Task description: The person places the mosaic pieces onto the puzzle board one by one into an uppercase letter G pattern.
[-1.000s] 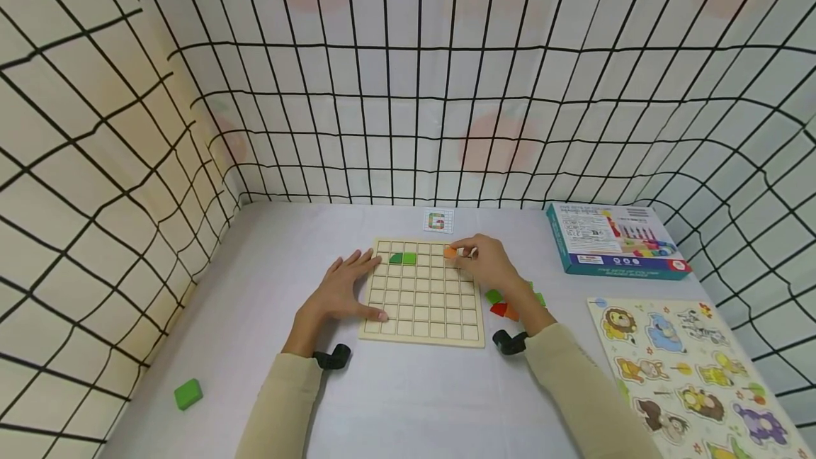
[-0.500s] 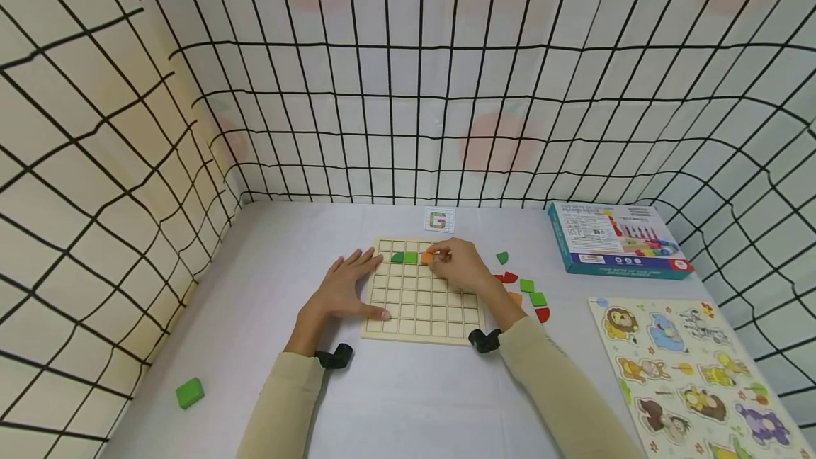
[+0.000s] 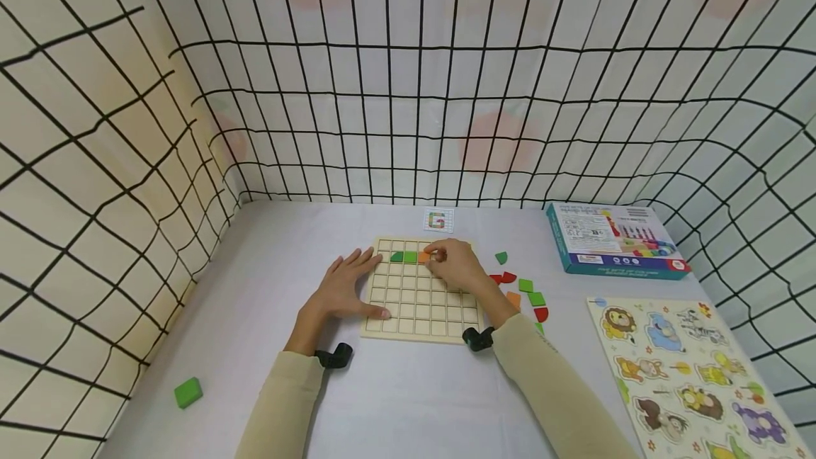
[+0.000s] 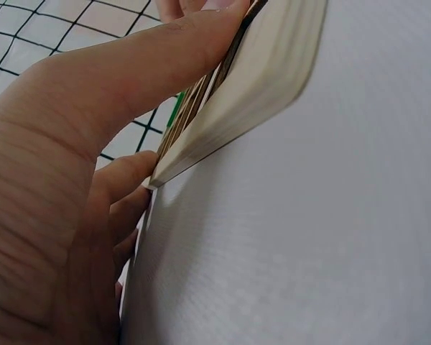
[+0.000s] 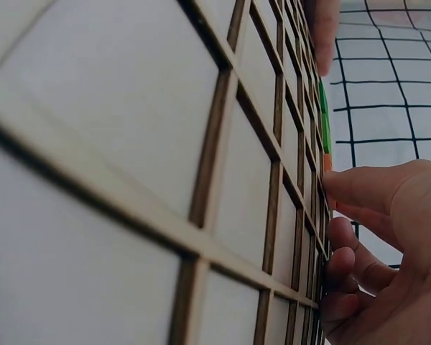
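— Orange, is it, that bit under your fingers?

— Orange piece [image 3: 423,257], yes. My right hand [image 3: 455,268] covers most of it; only a sliver shows in the head view, in the top row of the wooden grid board [image 3: 421,303], just right of the two green pieces [image 3: 404,257]. My right grip has its fingertips bent down onto the piece, but I cannot tell whether they pinch it or merely press on it.

— And the wrist views?

— The right wrist view shows the board's cells huge and slanted, with the orange and green as thin streaks at the far edge. The left wrist view shows only the board's corner and my thumb along it.

— Your left hand?

— My left hand [image 3: 344,289] lies flat with fingers spread, resting on the board's left edge; that grip holds nothing. Loose coloured pieces [image 3: 525,289] lie on the worktop [image 3: 395,388] right of the board, some hidden by my forearm.
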`<state>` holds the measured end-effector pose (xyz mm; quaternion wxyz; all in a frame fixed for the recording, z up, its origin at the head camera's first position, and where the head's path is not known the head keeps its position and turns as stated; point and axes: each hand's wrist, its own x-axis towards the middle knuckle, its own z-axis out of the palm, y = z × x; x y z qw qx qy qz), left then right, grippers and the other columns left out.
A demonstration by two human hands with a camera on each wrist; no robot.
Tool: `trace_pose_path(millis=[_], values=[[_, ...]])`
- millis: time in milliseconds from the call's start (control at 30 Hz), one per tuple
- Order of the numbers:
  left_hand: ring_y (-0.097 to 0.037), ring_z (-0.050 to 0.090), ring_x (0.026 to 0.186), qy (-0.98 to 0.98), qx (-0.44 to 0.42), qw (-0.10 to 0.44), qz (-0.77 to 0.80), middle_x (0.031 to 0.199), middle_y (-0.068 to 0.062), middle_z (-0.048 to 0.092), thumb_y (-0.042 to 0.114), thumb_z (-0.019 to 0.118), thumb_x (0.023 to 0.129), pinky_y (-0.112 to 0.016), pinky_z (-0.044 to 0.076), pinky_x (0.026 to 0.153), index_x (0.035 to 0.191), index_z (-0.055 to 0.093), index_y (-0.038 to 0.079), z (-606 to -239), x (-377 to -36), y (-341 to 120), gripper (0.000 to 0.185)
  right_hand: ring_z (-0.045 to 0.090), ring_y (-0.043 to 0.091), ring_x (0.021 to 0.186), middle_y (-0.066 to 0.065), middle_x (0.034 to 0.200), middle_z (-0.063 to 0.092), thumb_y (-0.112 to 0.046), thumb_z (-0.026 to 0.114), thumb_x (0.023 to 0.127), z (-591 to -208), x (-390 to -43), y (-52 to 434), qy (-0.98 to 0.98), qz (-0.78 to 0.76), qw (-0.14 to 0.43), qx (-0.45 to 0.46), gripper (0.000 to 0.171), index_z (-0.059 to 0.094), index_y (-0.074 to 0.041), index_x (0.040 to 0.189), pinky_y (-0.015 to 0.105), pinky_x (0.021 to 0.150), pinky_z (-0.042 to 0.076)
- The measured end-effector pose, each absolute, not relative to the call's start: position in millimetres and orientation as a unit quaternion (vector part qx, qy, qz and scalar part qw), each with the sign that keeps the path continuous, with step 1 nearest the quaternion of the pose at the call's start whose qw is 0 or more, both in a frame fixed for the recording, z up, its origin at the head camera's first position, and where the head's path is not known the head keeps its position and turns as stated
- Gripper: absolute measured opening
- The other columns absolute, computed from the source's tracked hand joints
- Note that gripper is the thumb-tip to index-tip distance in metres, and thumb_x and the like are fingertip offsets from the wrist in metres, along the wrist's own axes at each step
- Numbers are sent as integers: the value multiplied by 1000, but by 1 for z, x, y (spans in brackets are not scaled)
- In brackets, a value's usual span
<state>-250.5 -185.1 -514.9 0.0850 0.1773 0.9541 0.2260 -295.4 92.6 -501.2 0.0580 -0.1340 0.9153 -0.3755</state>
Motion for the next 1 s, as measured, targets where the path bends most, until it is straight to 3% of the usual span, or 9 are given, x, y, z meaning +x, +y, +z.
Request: trace_pose_path(millis=[400, 533, 800, 1000], values=[[-28, 10, 162, 955, 177, 86, 223, 173, 0, 17, 74, 82, 65, -56, 6, 131, 164, 30, 25, -514, -250, -185, 122, 52, 17, 78, 1, 86, 62, -20, 72, 95, -502, -296, 93, 912, -385, 54, -133, 28, 76, -14, 122, 29, 67, 42], [-27, 9, 162, 955, 175, 87, 224, 173, 0, 17, 74, 82, 64, -56, 6, 131, 164, 30, 25, -514, -250, -185, 123, 51, 18, 75, 3, 89, 63, -19, 71, 95, -502, -296, 97, 901, -408, 58, -132, 30, 75, -12, 123, 28, 62, 40], [-27, 10, 162, 955, 176, 86, 224, 173, 1, 18, 73, 83, 64, -56, 6, 131, 164, 30, 25, -515, -250, -185, 122, 57, 19, 80, 6, 99, 62, -27, 73, 96, -495, -290, 112, 898, -426, 55, -100, 34, 73, -12, 127, 28, 63, 45], [-29, 12, 162, 952, 185, 77, 233, 173, -1, 20, 71, 85, 65, -58, 7, 130, 164, 31, 23, -514, -249, -185, 122, 56, 22, 81, 7, 95, 62, -28, 76, 95, -488, -285, 130, 902, -421, 32, -88, 37, 73, -10, 127, 29, 61, 44]])
